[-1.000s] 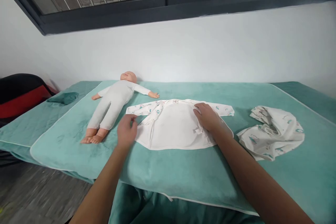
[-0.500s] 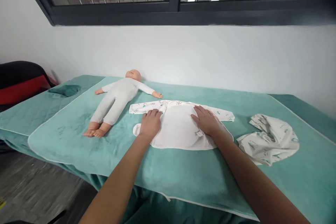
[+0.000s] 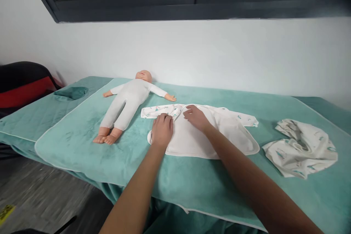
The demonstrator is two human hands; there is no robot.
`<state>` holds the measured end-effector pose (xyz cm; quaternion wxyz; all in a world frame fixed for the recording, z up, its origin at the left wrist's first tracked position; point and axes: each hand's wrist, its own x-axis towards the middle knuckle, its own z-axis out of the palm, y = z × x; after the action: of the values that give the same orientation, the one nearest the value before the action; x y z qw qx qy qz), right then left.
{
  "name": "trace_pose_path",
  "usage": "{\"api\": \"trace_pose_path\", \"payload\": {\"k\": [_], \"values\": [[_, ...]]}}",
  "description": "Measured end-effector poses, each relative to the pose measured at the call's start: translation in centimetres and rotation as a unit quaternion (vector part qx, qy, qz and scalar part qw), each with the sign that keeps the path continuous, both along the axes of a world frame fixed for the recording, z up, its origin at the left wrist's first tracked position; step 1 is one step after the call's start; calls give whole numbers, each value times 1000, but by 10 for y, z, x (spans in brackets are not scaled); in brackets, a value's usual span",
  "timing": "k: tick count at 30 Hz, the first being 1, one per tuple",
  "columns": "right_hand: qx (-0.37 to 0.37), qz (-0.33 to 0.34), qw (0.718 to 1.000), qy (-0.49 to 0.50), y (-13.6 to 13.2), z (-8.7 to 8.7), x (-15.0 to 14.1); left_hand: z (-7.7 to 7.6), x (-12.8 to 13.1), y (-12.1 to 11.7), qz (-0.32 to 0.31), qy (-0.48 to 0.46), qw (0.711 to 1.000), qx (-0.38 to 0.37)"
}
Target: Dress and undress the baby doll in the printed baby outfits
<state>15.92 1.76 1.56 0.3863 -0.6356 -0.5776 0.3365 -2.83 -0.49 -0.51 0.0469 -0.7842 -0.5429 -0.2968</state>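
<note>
A white baby shirt (image 3: pixel 201 142) with small printed figures on its sleeves lies spread on the green bedding, its front opened out. My left hand (image 3: pixel 162 129) rests palm down on its left side, just below the left sleeve, fingers extended. Over the upper middle, just below the collar, is my right hand (image 3: pixel 196 117), fingers somewhat bent and apart, touching the cloth. No cloth is visibly gripped. To the left lies a baby doll (image 3: pixel 128 97) on its back in a white suit, arms out; one of its hands is close to the shirt's left sleeve.
A crumpled white printed garment (image 3: pixel 304 150) lies on the right of the green bedding (image 3: pixel 90 161). A black and red chair back (image 3: pixel 26 87) stands at the far left. Behind the bed are a white wall (image 3: pixel 219 55) and a dark-framed window (image 3: pixel 123 9).
My left hand moved right from the shirt's left edge onto its left side. My right hand shifted left from the right side to below the collar. The right-hand part now lies spread wider.
</note>
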Motion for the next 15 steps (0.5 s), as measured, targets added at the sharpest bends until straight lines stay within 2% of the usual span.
{"api": "trace_pose_path", "payload": {"k": [3,5,8,12,15], "values": [[-27,-7,998,57,18,-3,-29,0,-1,0,12,-12,1000,15],[-29,-7,996,83,19,-6,-35,-1,-2,0,12,-25,999,17],[-18,4,992,123,13,-7,-29,-3,-2,0,7,-41,999,5],[3,-3,968,251,5,1,-18,-4,-1,-1,-7,-50,999,1],[57,70,945,316,4,4,-18,-2,-1,-4,-6,-64,997,42]]}}
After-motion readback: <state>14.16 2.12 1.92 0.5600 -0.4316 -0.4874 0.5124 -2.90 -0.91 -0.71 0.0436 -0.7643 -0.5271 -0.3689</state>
